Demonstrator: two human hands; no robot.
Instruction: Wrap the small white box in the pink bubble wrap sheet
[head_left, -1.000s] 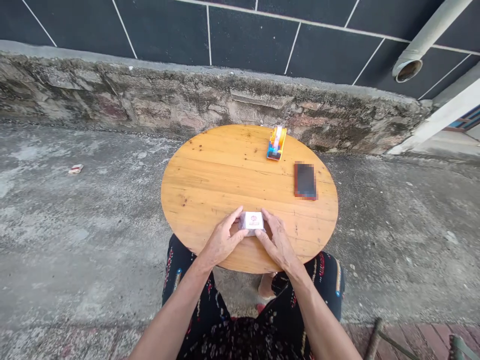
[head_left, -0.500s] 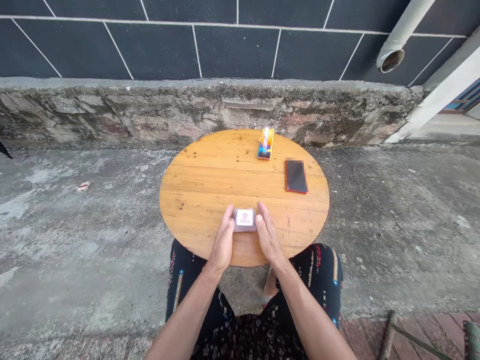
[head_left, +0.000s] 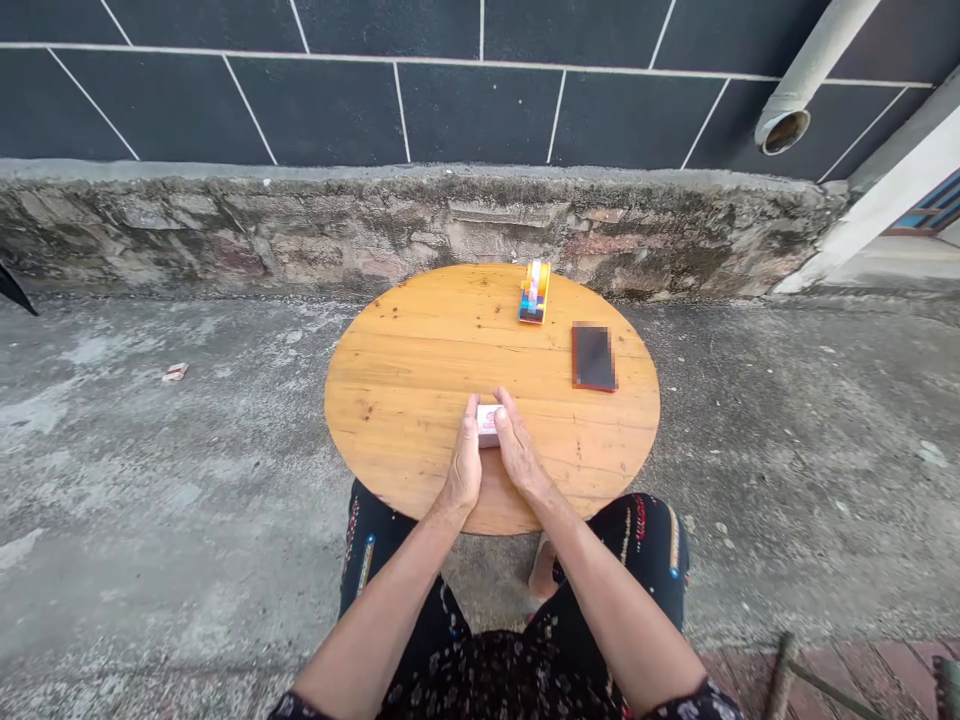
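Near the front edge of the round table lies a small pale box point(head_left: 488, 437) with reddish print on its white top. My left hand point(head_left: 466, 465) presses along its left side, fingers together and pointing away from me. From the right, my right hand point(head_left: 517, 450) closes on the same box, its thumb lying over the top face. Between them the two palms cover both sides of the box, so only part of its top and near side shows.
The round wooden table point(head_left: 405, 370) bears a yellow and blue tape dispenser point(head_left: 534, 292) at the back and a dark flat, red-edged rectangle point(head_left: 594, 356), blurred out, at the right. Behind stands a stone-based wall point(head_left: 337, 235) with a pipe point(head_left: 787, 125).
Both hands have come closer together around the box and slid slightly forward with it. My right thumb now covers part of its top. The view has shifted a little.
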